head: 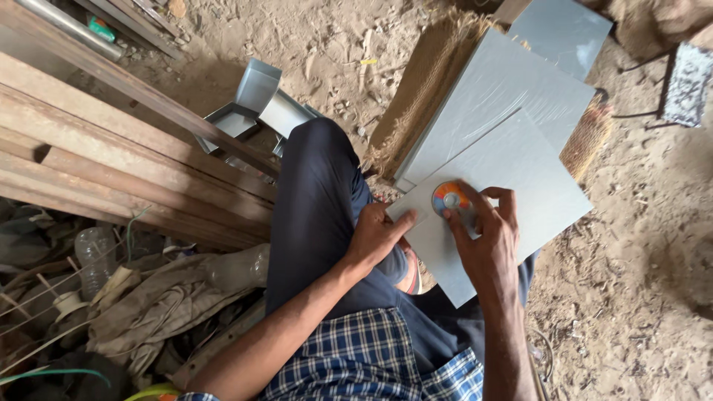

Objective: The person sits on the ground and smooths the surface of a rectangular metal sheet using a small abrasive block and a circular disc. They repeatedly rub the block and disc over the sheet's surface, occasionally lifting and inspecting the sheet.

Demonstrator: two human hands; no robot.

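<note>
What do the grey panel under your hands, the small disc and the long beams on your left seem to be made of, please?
Grey panel: likely sheet metal, matte grey coat, thin flat edges. Disc under the right hand: unclear, perhaps an abrasive wheel, orange-blue label. Beams: steel sections, brown rust.

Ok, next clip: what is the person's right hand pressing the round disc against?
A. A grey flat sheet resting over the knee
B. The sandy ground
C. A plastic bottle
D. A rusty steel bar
A: the right hand holds the orange-and-blue disc flat on the grey sheet, while the left hand steadies the sheet's near edge.
</note>
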